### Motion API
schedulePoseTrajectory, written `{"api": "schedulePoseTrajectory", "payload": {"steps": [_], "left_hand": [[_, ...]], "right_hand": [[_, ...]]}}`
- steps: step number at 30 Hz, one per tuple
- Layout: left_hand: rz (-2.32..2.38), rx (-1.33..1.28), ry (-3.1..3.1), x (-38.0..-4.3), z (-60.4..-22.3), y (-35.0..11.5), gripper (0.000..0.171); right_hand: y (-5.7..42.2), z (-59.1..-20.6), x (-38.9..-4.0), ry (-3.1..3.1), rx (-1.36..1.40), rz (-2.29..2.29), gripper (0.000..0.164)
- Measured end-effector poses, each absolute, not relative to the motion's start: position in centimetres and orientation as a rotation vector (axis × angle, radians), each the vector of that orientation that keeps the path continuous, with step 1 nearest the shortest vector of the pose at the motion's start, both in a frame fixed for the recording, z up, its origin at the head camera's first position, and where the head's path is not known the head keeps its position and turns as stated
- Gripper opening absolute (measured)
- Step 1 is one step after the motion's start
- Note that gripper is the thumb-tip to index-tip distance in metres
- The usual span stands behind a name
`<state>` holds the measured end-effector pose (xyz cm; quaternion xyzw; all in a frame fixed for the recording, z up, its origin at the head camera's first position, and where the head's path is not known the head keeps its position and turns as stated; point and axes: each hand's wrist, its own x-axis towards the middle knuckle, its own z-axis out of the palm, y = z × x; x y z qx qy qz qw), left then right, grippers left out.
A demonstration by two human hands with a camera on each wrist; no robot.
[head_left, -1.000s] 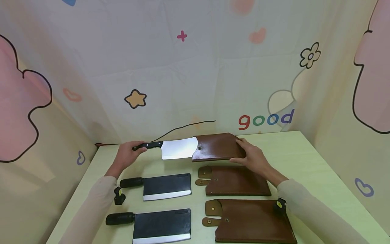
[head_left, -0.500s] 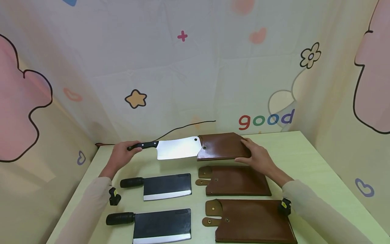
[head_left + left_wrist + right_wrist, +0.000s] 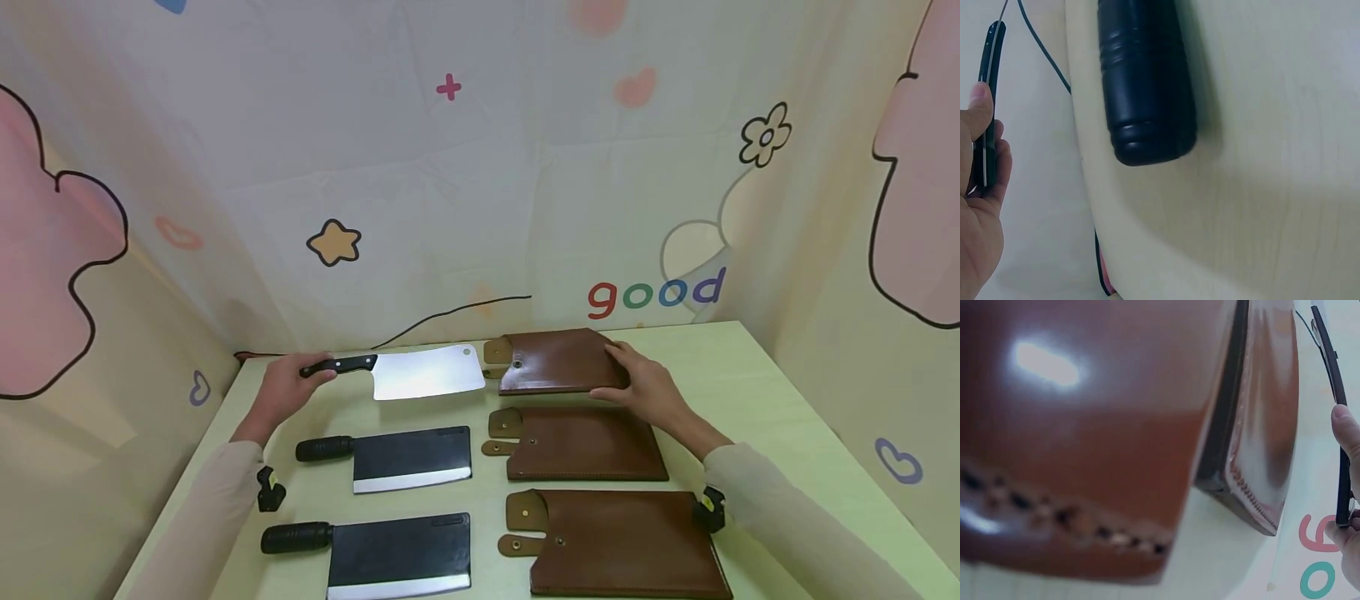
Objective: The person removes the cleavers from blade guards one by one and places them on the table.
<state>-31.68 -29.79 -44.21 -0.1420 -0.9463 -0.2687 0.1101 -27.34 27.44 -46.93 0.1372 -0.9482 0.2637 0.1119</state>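
In the head view my left hand point(image 3: 281, 390) holds a cleaver point(image 3: 427, 373) with a bright blade by the end of its black riveted handle. The blade points right, its flat side showing, and lies outside a brown leather sheath point(image 3: 562, 363). Its tip is close to the sheath's small strap; whether they touch I cannot tell. My right hand point(image 3: 651, 393) grips that sheath at its right end, thumb at the lower edge. In the left wrist view, thumb and fingers pinch the handle point(image 3: 991, 56). The right wrist view shows the sheath point(image 3: 1334, 378) edge-on between thumb and fingers.
Two dark-bladed cleavers, an upper point(image 3: 411, 460) and a lower point(image 3: 397, 554), lie on the pale table point(image 3: 750, 392) with handles leftward. Right of them lie two more brown sheaths, a smaller point(image 3: 592, 446) and a larger point(image 3: 630, 542). A printed curtain point(image 3: 480, 183) hangs behind.
My left hand has moved left with the cleaver and my right hand slightly right with the sheath. The blade, partly inside before, has come out; the sheath's flap and strap now show.
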Motion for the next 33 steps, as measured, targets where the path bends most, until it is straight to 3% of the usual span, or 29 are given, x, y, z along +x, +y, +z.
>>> {"api": "schedulePoseTrajectory", "payload": {"steps": [33], "left_hand": [[-0.762,-0.388,-2.916,-32.4,-46.5,-31.0,0.039]], "right_hand": [[27.9,-47.8,-28.5,-2.900,0.383,0.725,0.092]]}}
